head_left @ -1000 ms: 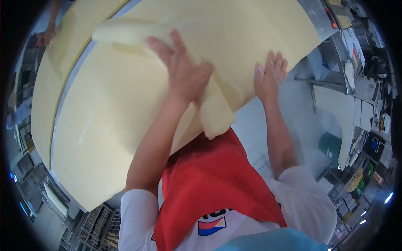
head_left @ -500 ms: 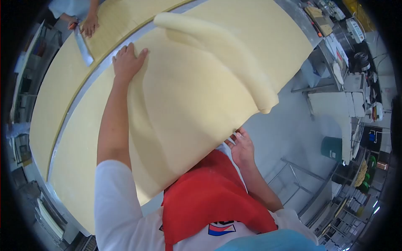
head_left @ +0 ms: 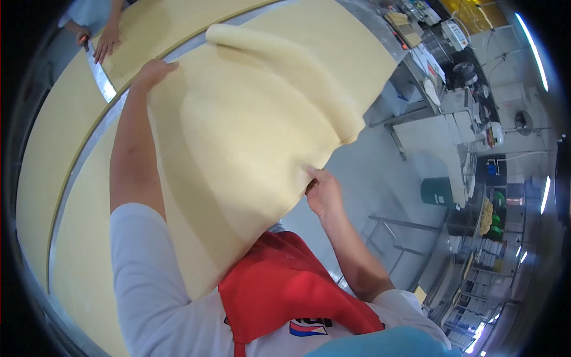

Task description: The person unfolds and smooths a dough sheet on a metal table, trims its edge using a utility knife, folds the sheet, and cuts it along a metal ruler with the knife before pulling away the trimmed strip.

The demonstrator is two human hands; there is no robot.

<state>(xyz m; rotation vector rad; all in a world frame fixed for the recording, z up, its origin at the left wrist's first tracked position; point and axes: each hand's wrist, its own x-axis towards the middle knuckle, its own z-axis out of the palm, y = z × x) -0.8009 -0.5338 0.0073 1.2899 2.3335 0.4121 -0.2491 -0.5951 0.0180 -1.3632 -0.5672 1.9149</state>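
Between right fingers (head_left: 316, 175), dough edge (head_left: 297, 184)

No word readable in full. White T-shirt (head_left: 160, 262): dark, bold lettering (head_left: 321, 322) on chest, mostly covered by red apron (head_left: 297, 279), only lower parts of letters showing. Just below lettering: flag emblem (head_left: 308, 328) in blue, red and white. Papers (head_left: 427, 62) on side table (head_left: 409, 70): small red mark, any print too small to read.
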